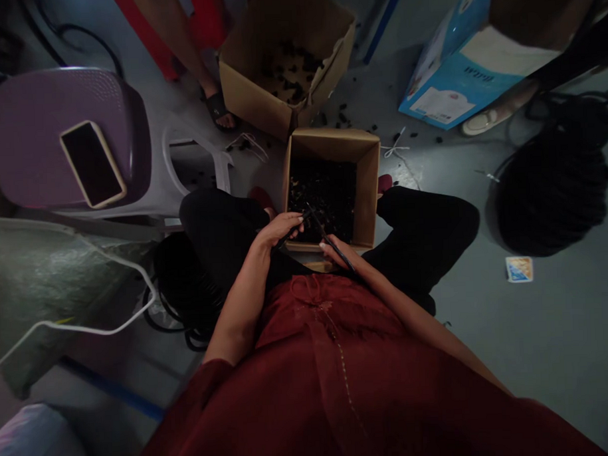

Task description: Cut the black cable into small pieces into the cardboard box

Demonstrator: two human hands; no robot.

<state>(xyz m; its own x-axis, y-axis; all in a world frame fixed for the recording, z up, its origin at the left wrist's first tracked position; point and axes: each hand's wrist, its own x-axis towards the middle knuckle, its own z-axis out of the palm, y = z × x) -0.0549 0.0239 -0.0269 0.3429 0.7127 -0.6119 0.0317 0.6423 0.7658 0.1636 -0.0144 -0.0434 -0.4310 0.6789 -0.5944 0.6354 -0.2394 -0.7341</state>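
Observation:
My left hand is closed on a short black piece, perhaps cord, over the near left edge of an open cardboard box between my knees. My right hand, at the box's near edge, is closed around a long, thin dark tool. Its narrow tip meets or crosses the end of the black piece; the exact contact is too dark to tell, as is the tool's kind. Many small black bits with some lighter flecks cover the bottom of the box.
Beyond stands a larger cardboard box with black pieces inside. A phone lies on a purple stool at left. A blue carton and a black coil bundle are at right. Other people's feet are near the boxes.

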